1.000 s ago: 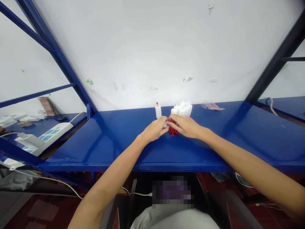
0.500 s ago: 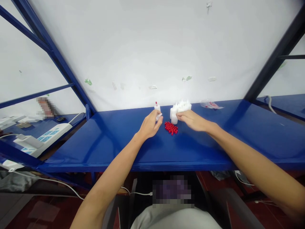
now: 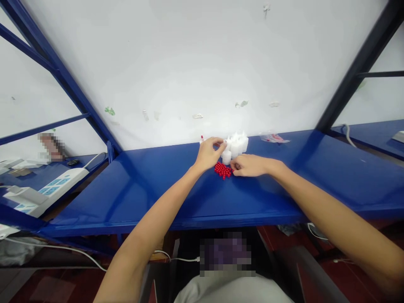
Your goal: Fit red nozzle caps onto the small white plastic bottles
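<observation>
Several white plastic squeeze bottles (image 3: 238, 145) with pointed nozzles stand grouped at the back of the blue table. My left hand (image 3: 208, 153) closes thumb and forefinger at the top of the front bottle (image 3: 226, 158), which stands upright. Below it lies a pile of small red caps (image 3: 222, 170). At the pile's right edge, my right hand (image 3: 249, 165) has its fingertips pinched on a red cap, mostly hidden by the fingers. Behind my left hand, partly covered, stands another bottle with a red tip (image 3: 202, 137).
A clear plastic bag (image 3: 274, 137) with red bits in it lies at the back right, near the white wall. White power strips (image 3: 53, 189) are on the left, beyond the blue frame post (image 3: 72, 88). The table's front edge (image 3: 202, 223) is close to my body.
My left hand has let go of the red-tipped bottle and moved right to the front bottle. My right hand has dropped from the bottles to the edge of the red caps.
</observation>
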Motion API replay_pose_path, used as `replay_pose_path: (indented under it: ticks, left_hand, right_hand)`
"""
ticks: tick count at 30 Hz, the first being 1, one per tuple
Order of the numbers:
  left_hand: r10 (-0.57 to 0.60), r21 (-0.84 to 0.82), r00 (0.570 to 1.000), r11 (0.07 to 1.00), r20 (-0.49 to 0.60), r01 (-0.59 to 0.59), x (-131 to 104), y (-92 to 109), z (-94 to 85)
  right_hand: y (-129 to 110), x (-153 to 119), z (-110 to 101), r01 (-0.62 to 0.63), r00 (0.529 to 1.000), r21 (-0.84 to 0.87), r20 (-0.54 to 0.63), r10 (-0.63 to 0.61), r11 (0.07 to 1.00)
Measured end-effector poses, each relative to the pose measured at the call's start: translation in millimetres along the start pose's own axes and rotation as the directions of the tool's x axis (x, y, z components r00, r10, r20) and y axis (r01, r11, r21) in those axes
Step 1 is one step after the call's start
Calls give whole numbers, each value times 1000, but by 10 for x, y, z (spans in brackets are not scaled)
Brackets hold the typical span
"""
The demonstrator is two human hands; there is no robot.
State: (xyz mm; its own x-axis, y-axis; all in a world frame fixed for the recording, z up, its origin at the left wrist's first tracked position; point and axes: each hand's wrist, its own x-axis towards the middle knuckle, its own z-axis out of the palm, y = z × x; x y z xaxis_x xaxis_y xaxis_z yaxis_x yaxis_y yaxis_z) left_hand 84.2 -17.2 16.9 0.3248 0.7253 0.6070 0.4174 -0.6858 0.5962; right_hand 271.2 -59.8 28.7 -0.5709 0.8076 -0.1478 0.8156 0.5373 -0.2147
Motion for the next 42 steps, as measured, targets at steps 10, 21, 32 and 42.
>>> replay_pose_path:
  ticks: [10, 21, 32, 42]
  left_hand:
    - [10, 224, 1000, 974, 5, -11, 52, -115, 140]
    - [-217, 100, 892, 956, -395, 277, -28, -465, -290]
    - [-162, -136, 987, 978, -4, 160, -164, -667, -31]
    - [203, 306, 956, 915, 211, -262, -571, -256, -351]
  right_hand:
    - [18, 11, 25, 79, 991, 2, -111, -78, 997]
    - [73, 59, 69, 64, 992, -3, -112, -64, 998]
    - [-89, 60, 59, 86, 862, 4, -502, -73, 996]
    - [-202, 67, 155, 271, 842, 237, -528, -110, 933]
